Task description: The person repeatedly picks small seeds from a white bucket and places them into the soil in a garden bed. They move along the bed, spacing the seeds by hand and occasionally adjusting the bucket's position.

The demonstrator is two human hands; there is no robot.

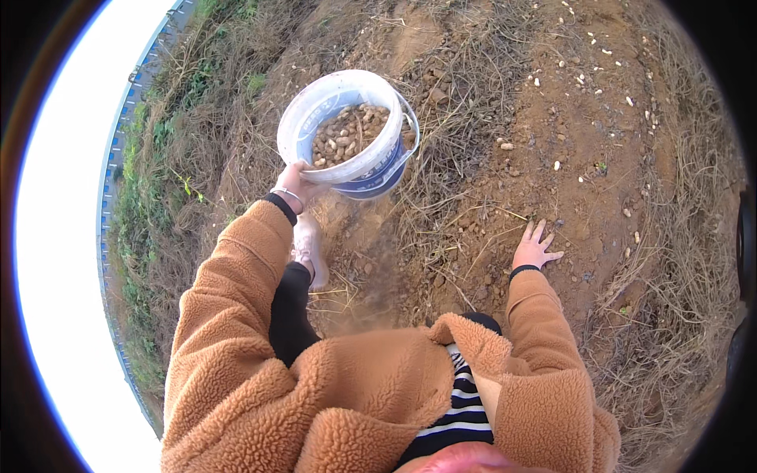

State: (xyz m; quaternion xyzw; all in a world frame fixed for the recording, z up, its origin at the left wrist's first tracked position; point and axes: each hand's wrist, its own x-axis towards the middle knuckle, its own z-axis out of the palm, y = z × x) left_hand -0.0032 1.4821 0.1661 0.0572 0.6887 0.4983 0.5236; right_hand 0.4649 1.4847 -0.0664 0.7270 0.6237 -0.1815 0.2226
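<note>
My left hand (300,184) grips the near rim of a white plastic bucket (290,127) with blue printing and a handle on its right side. Unshelled peanuts (349,137) lie in the bucket, which is tilted so that its inside shows. To the right, my right hand (536,248) is spread over the brown soil with nothing in it; whether it touches the ground I cannot tell. Several peanuts are scattered on the soil, among them a pair (505,145) beyond this hand and one (637,237) to its right.
Dry plant stalks (461,118) run in a band between the bucket and the bare soil. More dry stalks (686,284) cover the right side. Green weeds (142,219) grow at the far left. My shoe (309,248) stands below the bucket, on the soil.
</note>
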